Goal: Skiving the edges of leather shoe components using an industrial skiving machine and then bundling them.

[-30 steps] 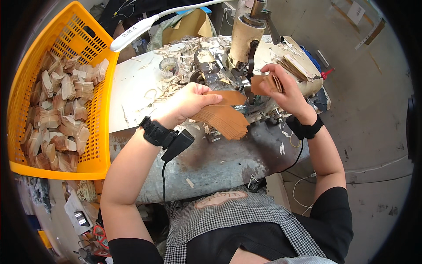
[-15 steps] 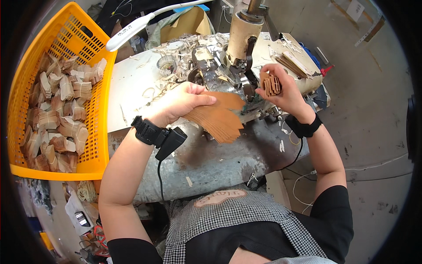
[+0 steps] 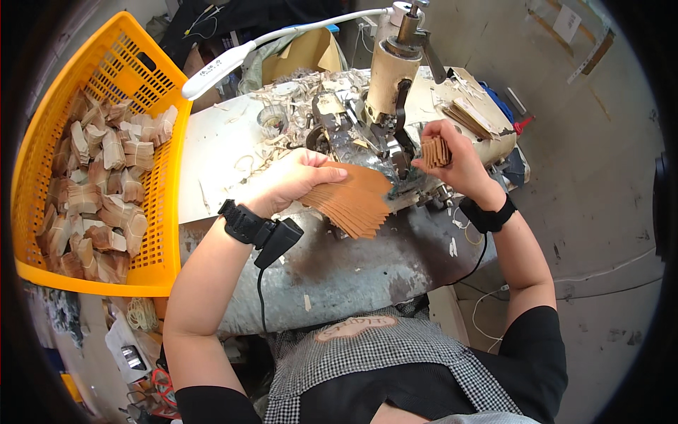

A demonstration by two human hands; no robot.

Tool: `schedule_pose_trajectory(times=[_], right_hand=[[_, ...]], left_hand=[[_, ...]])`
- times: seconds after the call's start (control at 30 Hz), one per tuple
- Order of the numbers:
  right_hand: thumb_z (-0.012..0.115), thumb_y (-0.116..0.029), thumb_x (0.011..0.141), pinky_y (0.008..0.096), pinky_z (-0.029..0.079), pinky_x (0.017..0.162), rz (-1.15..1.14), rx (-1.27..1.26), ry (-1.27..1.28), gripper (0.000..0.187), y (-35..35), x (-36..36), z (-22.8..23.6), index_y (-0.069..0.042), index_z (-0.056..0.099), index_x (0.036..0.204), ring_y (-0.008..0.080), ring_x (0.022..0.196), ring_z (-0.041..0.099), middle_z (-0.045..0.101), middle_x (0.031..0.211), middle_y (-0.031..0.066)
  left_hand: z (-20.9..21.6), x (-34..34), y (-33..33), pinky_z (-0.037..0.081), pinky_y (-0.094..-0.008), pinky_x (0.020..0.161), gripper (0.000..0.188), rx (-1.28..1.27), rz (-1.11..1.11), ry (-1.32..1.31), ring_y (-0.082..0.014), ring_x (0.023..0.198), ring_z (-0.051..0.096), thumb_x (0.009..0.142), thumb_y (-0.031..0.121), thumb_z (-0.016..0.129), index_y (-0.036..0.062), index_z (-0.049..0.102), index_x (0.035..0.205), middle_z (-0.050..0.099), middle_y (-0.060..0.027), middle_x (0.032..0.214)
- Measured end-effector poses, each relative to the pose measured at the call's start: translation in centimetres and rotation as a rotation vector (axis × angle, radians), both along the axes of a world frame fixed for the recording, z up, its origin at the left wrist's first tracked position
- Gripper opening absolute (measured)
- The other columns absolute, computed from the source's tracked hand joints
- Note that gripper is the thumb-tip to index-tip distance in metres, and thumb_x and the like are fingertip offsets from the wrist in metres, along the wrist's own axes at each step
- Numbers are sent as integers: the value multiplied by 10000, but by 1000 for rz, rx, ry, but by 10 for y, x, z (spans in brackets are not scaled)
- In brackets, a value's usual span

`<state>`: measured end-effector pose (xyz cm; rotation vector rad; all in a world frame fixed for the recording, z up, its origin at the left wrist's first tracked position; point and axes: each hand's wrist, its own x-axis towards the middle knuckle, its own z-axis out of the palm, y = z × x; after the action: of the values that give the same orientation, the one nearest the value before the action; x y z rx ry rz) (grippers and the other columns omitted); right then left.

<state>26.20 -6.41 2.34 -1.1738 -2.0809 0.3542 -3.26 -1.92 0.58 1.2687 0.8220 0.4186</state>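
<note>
My left hand [image 3: 300, 177] pinches a fanned stack of brown leather pieces [image 3: 357, 201], thumb on top, the layers spreading toward the right and toward me. The far tip of the top piece lies close to the working parts of a cream-coloured machine [image 3: 390, 74]. In my right hand [image 3: 459, 159] is a small bundle of brown leather pieces [image 3: 436, 152], gripped with curled fingers, its layered edges facing left. That hand is just right of the machine's head. Black straps with devices sit on both wrists.
A yellow basket [image 3: 178, 233] at left holds many banded bundles [image 3: 85, 198] of pale pieces. Scraps [image 3: 286, 99] litter the machine's bed. A white lamp [image 3: 219, 71] reaches over it. Flat brown pieces [image 3: 470, 116] lie at the back right. Cables hang near both forearms.
The whole view has shifted slightly, so the scene sits lower in the picture. The leather in my left hand is a little more evenly fanned. Both hands keep their holds.
</note>
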Motion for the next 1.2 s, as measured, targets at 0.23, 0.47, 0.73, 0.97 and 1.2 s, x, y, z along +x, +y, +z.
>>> schedule_pose_trajectory(times=[0.23, 0.47, 0.73, 0.97, 1.2], right_hand=[[774, -2, 632, 368, 458, 789, 137, 115, -187, 455, 12, -8, -13, -53, 491, 984, 324, 901, 540, 553, 967, 115], [802, -44, 685, 303, 460, 677, -19, 32, 13, 430, 2, -3, -1, -40, 476, 965, 238, 749, 542, 552, 915, 78], [788, -8, 655, 337, 452, 769, 109, 153, -245, 426, 12, -6, -10, -45, 490, 957, 253, 882, 551, 552, 939, 99], [813, -66, 680, 292, 456, 709, 23, 16, -39, 459, -2, -3, 0, -52, 472, 987, 195, 771, 514, 523, 918, 73], [771, 0, 676, 326, 447, 804, 129, 90, -214, 404, 13, -3, -13, -43, 491, 964, 237, 884, 527, 534, 968, 75]], left_hand=[[0, 19, -5, 464, -197, 628, 175, 70, 55, 109, -35, 654, 571, 850, 212, 699, 48, 640, 863, 643, 15, 767], [-2, 0, 2, 448, -196, 607, 169, 64, 45, 60, -39, 647, 562, 856, 213, 692, 58, 626, 842, 635, 18, 749], [-3, 27, -6, 476, -231, 633, 220, 227, 42, 143, -73, 703, 598, 836, 245, 707, 36, 639, 849, 659, -21, 783], [-12, 6, 6, 470, -199, 666, 157, 61, 59, -43, -55, 713, 593, 851, 172, 694, 41, 625, 903, 655, -1, 823], [7, 26, -7, 457, -201, 631, 209, 222, 49, 144, -53, 701, 584, 834, 215, 715, 31, 630, 883, 652, -15, 796]])
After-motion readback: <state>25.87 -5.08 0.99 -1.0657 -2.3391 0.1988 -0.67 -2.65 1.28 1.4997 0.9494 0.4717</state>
